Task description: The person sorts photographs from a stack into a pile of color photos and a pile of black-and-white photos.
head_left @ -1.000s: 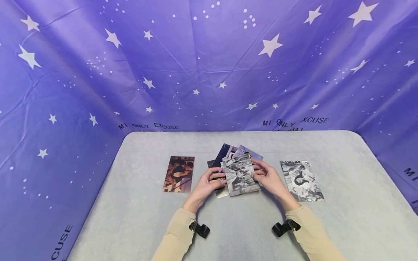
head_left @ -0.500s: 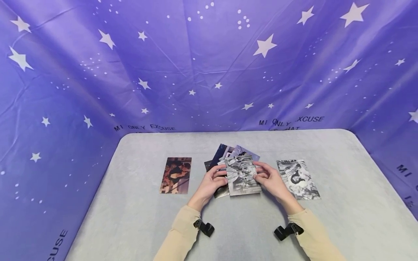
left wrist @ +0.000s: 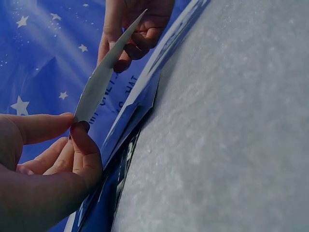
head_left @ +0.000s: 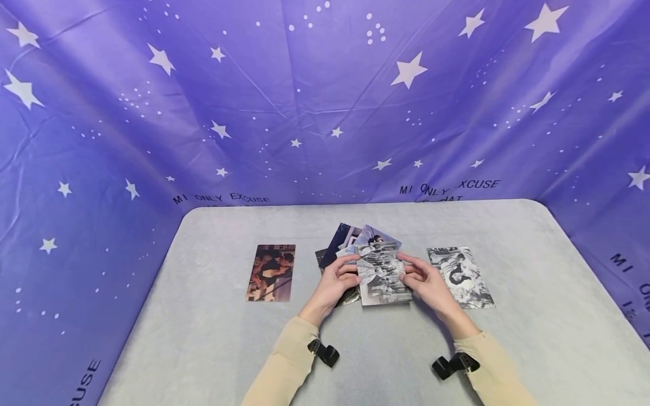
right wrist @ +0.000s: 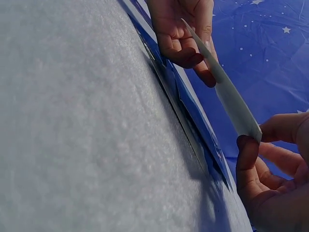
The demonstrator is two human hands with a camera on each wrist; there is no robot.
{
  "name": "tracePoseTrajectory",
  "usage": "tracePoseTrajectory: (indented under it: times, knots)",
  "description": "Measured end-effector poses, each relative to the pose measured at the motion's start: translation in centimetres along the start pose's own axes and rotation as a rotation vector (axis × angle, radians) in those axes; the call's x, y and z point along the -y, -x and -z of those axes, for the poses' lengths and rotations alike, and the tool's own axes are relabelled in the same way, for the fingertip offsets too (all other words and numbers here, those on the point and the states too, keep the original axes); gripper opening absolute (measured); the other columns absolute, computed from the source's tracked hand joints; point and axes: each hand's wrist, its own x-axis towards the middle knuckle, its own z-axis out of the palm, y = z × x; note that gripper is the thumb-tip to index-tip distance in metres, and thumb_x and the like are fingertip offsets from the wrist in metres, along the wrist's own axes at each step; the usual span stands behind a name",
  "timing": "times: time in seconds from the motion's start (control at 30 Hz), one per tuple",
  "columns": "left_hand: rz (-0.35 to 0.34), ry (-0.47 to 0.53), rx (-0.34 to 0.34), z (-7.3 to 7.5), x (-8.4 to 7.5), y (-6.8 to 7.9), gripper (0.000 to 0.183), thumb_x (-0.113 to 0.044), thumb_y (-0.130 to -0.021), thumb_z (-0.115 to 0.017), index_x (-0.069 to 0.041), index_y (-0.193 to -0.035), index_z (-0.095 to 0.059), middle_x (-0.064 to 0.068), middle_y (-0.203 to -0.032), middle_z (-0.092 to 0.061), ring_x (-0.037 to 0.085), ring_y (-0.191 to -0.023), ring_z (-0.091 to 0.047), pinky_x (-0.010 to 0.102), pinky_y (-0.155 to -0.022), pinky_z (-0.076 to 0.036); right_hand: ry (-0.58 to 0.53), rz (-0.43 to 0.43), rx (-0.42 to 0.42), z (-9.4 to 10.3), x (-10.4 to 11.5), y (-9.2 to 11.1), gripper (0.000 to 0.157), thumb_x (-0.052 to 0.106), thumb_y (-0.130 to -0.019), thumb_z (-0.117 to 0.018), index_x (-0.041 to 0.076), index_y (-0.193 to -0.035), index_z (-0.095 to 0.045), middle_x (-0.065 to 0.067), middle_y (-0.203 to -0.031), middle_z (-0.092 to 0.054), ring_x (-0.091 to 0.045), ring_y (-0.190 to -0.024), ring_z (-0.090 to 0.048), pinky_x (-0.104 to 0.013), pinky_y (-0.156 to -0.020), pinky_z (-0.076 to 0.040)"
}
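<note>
Between my two hands is a black-and-white photo print [head_left: 384, 277], raised above the table. My left hand [head_left: 333, 286] pinches its left edge between thumb and fingers, and my right hand [head_left: 427, 283] pinches the right edge. Both wrist views show the print [left wrist: 100, 82] nearly edge-on, its pale back visible and slightly bowed. Beneath it lies a fanned pile of other photo prints [head_left: 339, 243], some dark blue and some pale violet, partly hidden by the held print and my left hand.
Left of the pile lies a brown-toned photo print [head_left: 271, 273] flat on the grey table [head_left: 218, 338]. A second black-and-white print [head_left: 461, 277] lies to the right, close to my right forearm. A purple star-patterned cloth [head_left: 325, 101] hangs around the back and sides.
Both hands have moved slightly right with the held print, which now sits straighter and farther right over the pile. The two side prints stay put; the head view has shifted a little.
</note>
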Motion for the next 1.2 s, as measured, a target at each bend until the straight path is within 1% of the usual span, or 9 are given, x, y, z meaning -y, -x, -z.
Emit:
tracePoseTrajectory:
  times: [0.23, 0.5, 0.7, 0.83, 0.87, 0.93, 1.07, 1.1, 1.2]
  knots:
    - [0.008, -0.003, 0.014, -1.0, 0.3, -0.3, 0.053, 0.017, -0.081, -0.060, 0.006, -0.132, -0.051, 0.010, -0.098, -0.062, 0.014, -0.083, -0.062, 0.022, -0.075, -0.049, 0.014, -0.034, -0.026, 0.8, -0.3, 1.0, 0.055, -0.008, -0.086, -0.064, -0.011, -0.137, -0.044, -0.023, -0.102, -0.060, -0.004, -0.075, -0.061, -0.016, -0.060, -0.049]
    - [-0.003, -0.013, 0.070, -2.5, 0.2, -0.4, 0.053, 0.018, -0.080, -0.059, 0.007, -0.132, -0.051, 0.012, -0.100, -0.061, 0.011, -0.080, -0.060, 0.020, -0.071, -0.049, 0.024, -0.045, -0.041, 2.1, -0.4, 2.3, 0.057, -0.005, -0.087, -0.065, -0.010, -0.139, -0.042, -0.016, -0.101, -0.059, -0.004, -0.074, -0.060, -0.016, -0.049, -0.044]
    - [-0.017, -0.068, 0.090, -3.7, 0.2, -0.9, 0.052, 0.018, -0.079, -0.059, 0.007, -0.130, -0.052, 0.016, -0.101, -0.061, 0.011, -0.079, -0.059, 0.019, -0.068, -0.048, 0.059, -0.031, -0.028, 3.4, -0.4, 3.0, 0.058, -0.004, -0.088, -0.065, -0.009, -0.141, -0.040, -0.020, -0.102, -0.059, -0.005, -0.071, -0.059, -0.018, -0.044, -0.042]
    - [-0.056, -0.150, 0.088, -4.6, -0.2, -0.8, 0.051, 0.018, -0.078, -0.061, 0.007, -0.127, -0.055, 0.021, -0.102, -0.064, 0.010, -0.078, -0.060, 0.017, -0.069, -0.049, 0.119, -0.006, -0.026, 4.2, -0.6, 3.2, 0.058, -0.004, -0.087, -0.065, -0.009, -0.140, -0.041, -0.023, -0.102, -0.059, -0.005, -0.070, -0.059, -0.020, -0.050, -0.047]
    - [-0.067, -0.168, 0.089, -4.9, -0.7, -0.6, 0.050, 0.018, -0.077, -0.061, 0.008, -0.126, -0.055, 0.024, -0.102, -0.064, 0.013, -0.079, -0.061, 0.016, -0.069, -0.049, 0.135, 0.002, -0.028, 4.5, -0.6, 3.2, 0.057, -0.004, -0.087, -0.065, -0.010, -0.139, -0.042, -0.023, -0.103, -0.059, -0.005, -0.071, -0.059, -0.020, -0.053, -0.048]
    - [-0.077, -0.193, 0.090, -5.4, -0.8, -0.6, 0.051, 0.018, -0.076, -0.061, 0.009, -0.125, -0.054, 0.027, -0.104, -0.063, 0.023, -0.082, -0.064, 0.016, -0.069, -0.049, 0.167, 0.017, -0.029, 5.0, -0.6, 3.2, 0.056, -0.005, -0.087, -0.065, -0.010, -0.138, -0.043, -0.024, -0.103, -0.059, -0.005, -0.072, -0.059, -0.019, -0.059, -0.050]
    - [-0.091, -0.235, 0.078, -6.3, -0.2, -0.9, 0.051, 0.017, -0.076, -0.063, 0.007, -0.125, -0.056, 0.025, -0.104, -0.064, 0.031, -0.086, -0.065, 0.017, -0.069, -0.050, 0.227, 0.039, -0.014, 6.1, -0.3, 3.3, 0.057, -0.006, -0.087, -0.064, -0.011, -0.139, -0.041, -0.024, -0.104, -0.058, -0.006, -0.074, -0.060, -0.019, -0.064, -0.052]
    - [-0.092, -0.245, 0.074, -6.5, 0.3, -1.1, 0.051, 0.016, -0.077, -0.064, 0.005, -0.126, -0.056, 0.022, -0.103, -0.065, 0.029, -0.085, -0.065, 0.018, -0.070, -0.050, 0.243, 0.044, -0.008, 6.4, -0.1, 3.4, 0.057, -0.006, -0.087, -0.064, -0.012, -0.139, -0.041, -0.024, -0.104, -0.058, -0.007, -0.075, -0.060, -0.020, -0.065, -0.052]
    - [-0.104, -0.280, 0.067, -7.2, 0.6, -1.3, 0.050, 0.014, -0.078, -0.066, 0.004, -0.126, -0.058, 0.016, -0.100, -0.067, 0.021, -0.082, -0.066, 0.019, -0.072, -0.051, 0.279, 0.052, 0.004, 7.1, 0.1, 3.4, 0.056, -0.007, -0.087, -0.063, -0.013, -0.138, -0.040, -0.023, -0.103, -0.058, -0.006, -0.075, -0.060, -0.020, -0.064, -0.052]
